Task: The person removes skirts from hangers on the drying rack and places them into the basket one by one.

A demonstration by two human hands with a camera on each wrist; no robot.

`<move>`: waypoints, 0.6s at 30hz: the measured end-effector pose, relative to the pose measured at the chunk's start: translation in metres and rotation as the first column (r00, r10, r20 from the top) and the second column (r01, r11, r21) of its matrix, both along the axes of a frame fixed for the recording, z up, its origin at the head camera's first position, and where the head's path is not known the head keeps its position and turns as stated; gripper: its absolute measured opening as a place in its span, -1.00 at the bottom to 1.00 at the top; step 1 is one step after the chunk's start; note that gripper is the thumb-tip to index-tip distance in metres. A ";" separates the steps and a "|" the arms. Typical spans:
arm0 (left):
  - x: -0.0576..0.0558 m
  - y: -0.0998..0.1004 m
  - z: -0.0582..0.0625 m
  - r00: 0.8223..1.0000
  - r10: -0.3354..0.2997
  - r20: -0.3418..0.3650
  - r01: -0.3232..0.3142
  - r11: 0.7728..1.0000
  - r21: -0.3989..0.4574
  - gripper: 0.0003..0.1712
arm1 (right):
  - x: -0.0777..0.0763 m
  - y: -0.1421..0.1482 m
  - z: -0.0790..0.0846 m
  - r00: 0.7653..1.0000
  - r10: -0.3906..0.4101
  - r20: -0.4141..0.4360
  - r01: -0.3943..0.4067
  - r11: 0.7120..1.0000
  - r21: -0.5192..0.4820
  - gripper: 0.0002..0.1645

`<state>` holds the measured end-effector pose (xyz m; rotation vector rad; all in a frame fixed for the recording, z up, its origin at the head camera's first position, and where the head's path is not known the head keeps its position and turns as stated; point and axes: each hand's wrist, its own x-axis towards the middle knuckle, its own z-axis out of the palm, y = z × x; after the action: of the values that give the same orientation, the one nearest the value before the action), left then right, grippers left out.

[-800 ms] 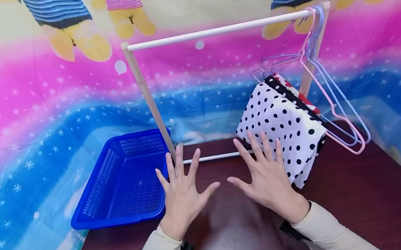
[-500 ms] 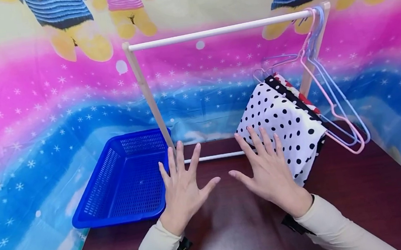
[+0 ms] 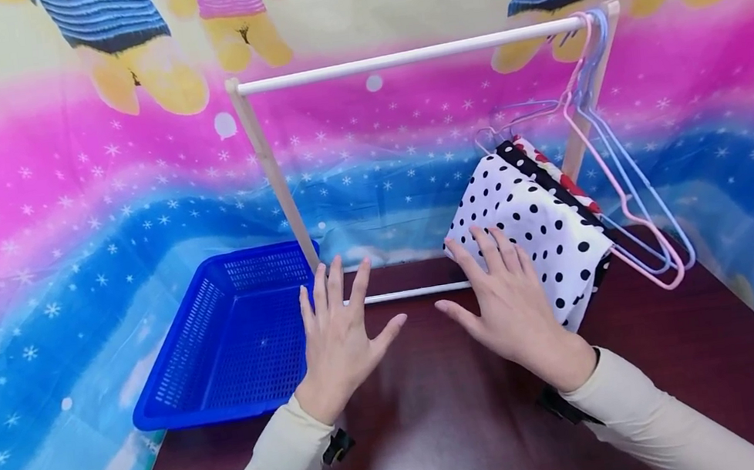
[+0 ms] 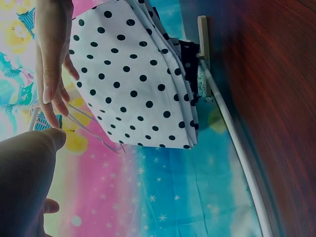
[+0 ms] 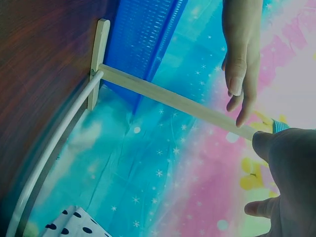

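Both hands hover above the table with fingers spread and nothing held. In the head view my left hand [image 3: 340,340] is just right of the blue plastic basket [image 3: 153,412], its fingertips overlapping the rack's left leg. My right hand [image 3: 515,312] is in front of the white cloth with black dots [image 3: 554,226], partly covering it; whether it touches cannot be told. Behind that cloth are a black dotted cloth [image 3: 530,167] and a red-and-white one [image 3: 570,186], all hanging on the rack's right side. In the left wrist view, the dotted cloth [image 4: 133,84] hangs in folds beyond the hands.
A drying rack with a white top bar [image 3: 412,55] and wooden legs [image 3: 272,169] stands at the back of the dark wood table [image 3: 427,431]. Pink [image 3: 622,184] and blue hangers [image 3: 651,192] hang at its right end. A printed curtain [image 3: 372,127] is behind.
Both hands have risen slightly in the head view, and the right has shifted a little to the right with its fingers closer together. The basket, rack and cloths stay where they were.
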<state>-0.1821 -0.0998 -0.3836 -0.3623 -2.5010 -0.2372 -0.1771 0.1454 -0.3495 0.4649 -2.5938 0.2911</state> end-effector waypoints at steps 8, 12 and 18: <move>-0.004 -0.001 0.007 0.999 -0.033 0.003 0.033 0.999 0.020 0.03 | -0.002 0.000 0.010 1.000 0.019 0.010 -0.019 1.000 -0.021 -0.04; -0.005 0.000 0.009 0.999 -0.053 0.000 0.053 0.997 0.048 -0.03 | -0.002 0.002 0.014 1.000 0.020 0.015 -0.020 1.000 -0.017 -0.06; -0.008 0.003 0.012 0.997 -0.077 -0.030 0.079 0.993 0.084 -0.16 | -0.003 0.005 0.024 0.999 0.031 -0.006 -0.031 0.999 -0.011 -0.11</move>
<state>-0.1904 -0.0967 -0.3720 -0.4257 -2.4440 -0.3664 -0.1802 0.1502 -0.3252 0.5019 -2.5796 0.3146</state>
